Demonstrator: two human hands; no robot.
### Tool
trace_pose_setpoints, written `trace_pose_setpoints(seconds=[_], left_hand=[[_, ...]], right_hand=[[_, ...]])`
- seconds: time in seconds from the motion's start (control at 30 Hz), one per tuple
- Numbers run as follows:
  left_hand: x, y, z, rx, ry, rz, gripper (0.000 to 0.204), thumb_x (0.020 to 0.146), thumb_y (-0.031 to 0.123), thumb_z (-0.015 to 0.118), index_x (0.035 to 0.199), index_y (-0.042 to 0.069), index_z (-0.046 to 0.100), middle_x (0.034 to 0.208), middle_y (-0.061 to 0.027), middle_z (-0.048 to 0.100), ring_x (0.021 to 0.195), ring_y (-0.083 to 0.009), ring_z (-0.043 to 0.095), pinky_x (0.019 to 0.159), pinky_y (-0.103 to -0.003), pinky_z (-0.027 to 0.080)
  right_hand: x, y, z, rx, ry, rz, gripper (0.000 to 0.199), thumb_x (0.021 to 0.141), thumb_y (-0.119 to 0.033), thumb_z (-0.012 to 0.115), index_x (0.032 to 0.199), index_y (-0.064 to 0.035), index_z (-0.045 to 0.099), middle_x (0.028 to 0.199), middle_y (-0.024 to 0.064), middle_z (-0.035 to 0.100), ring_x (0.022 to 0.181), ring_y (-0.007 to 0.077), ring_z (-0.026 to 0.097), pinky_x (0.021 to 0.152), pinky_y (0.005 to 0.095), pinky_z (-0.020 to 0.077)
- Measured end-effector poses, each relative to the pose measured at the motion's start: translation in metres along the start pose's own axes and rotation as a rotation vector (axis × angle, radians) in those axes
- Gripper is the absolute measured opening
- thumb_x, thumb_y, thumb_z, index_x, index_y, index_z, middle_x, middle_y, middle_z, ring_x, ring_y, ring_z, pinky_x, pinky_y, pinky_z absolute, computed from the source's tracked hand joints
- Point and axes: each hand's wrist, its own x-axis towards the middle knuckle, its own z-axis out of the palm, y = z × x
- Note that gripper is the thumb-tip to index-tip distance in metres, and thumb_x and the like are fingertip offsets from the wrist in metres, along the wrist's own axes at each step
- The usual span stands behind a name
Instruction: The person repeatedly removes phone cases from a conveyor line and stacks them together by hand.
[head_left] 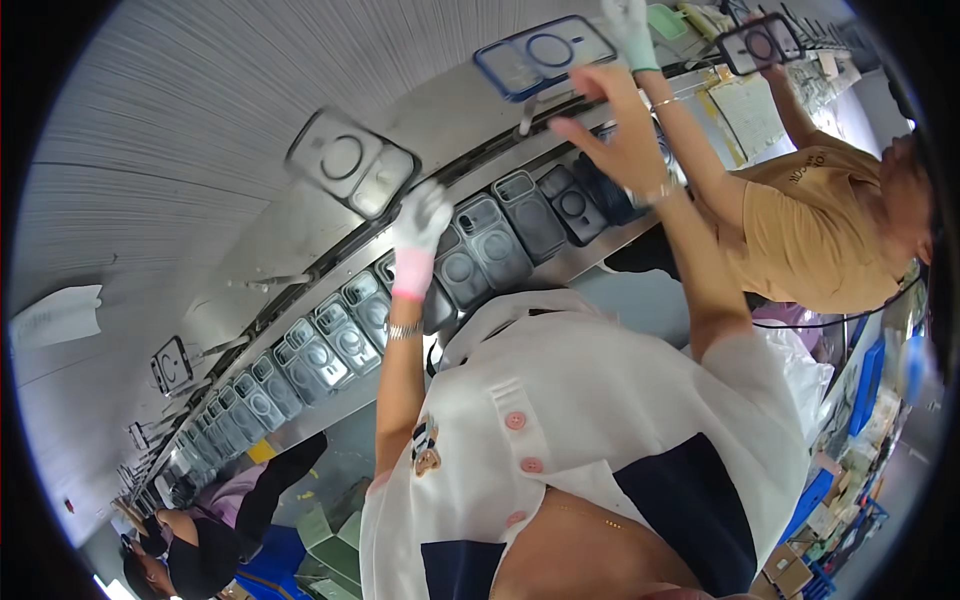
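Note:
My left hand, in a white and pink glove, has its fingers curled at the lower right corner of a clear phone case with a dark ring. That case is tilted and slightly blurred. My bare right hand is raised with thumb and fingers apart, holding nothing. Just beyond its fingertips a blue-rimmed phone case sits over a metal holder. Below my hands, a long row of clear and dark phone cases lies along a metal ledge.
At right a co-worker in a tan shirt reaches with a gloved hand close to mine, beside a dark-rimmed case. Metal holders line the slot; another case stands farther left. Another person is at lower left.

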Motion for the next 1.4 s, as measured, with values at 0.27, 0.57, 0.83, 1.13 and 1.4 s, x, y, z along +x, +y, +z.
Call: trace_pose_setpoints(seconds=[0.27, 0.57, 0.83, 1.13, 1.4], left_hand=[[-0.071, -0.028, -0.042, -0.063, 0.247, -0.073, 0.034, 0.093, 0.003, 0.057, 0.125, -0.007, 0.052, 0.114, -0.0135, 0.064, 0.106, -0.018, 0.061, 0.097, -0.028, 0.045], [-0.12, -0.011, -0.074, -0.001, 0.34, 0.03, 0.035, 0.091, 0.001, 0.059, 0.125, -0.004, 0.053, 0.111, -0.0114, 0.064, 0.102, -0.0147, 0.061, 0.092, -0.025, 0.048], [-0.176, 0.008, -0.146, -0.086, 0.718, 0.055, 0.042, 0.088, 0.001, 0.061, 0.128, -0.004, 0.048, 0.109, -0.0072, 0.061, 0.097, -0.0119, 0.058, 0.087, -0.025, 0.048], [-0.09, 0.072, -0.239, -0.076, 0.852, 0.432, 0.076, 0.09, 0.011, 0.064, 0.148, -0.003, 0.016, 0.145, -0.0197, 0.036, 0.137, -0.0235, 0.032, 0.112, -0.033, 0.026], [-0.029, 0.087, -0.191, -0.18, 0.344, 0.331, 0.05, 0.094, 0.009, 0.05, 0.141, -0.002, 0.034, 0.097, -0.0072, 0.063, 0.089, -0.0122, 0.059, 0.079, -0.025, 0.047]], right_hand=[[-0.205, 0.126, 0.074, -0.49, -0.575, 0.585, 0.085, 0.067, -0.017, 0.08, 0.135, 0.0021, 0.033, 0.124, 0.0213, 0.045, 0.115, 0.0374, 0.046, 0.097, 0.0437, 0.0423], [-0.197, 0.13, 0.097, -0.49, -0.532, 0.712, 0.081, 0.059, -0.014, 0.08, 0.127, 0.0049, 0.041, 0.113, 0.0225, 0.058, 0.109, 0.0399, 0.056, 0.098, 0.0431, 0.0446], [-0.156, 0.017, -0.008, 0.061, -0.381, 0.589, 0.104, 0.061, -0.019, 0.081, 0.145, 0.0021, 0.024, 0.139, 0.0205, 0.041, 0.13, 0.0308, 0.04, 0.109, 0.0395, 0.0309], [0.025, -0.154, 0.09, 1.19, -0.733, 0.155, 0.1, 0.064, -0.017, 0.084, 0.146, -0.003, 0.027, 0.146, 0.0137, 0.038, 0.137, 0.0281, 0.036, 0.111, 0.039, 0.0306], [0.112, -0.113, 0.158, 0.724, -0.614, 0.053, 0.102, 0.063, -0.014, 0.084, 0.147, -0.0132, 0.026, 0.133, 0.0024, 0.049, 0.118, 0.0147, 0.045, 0.102, 0.0306, 0.0374]])
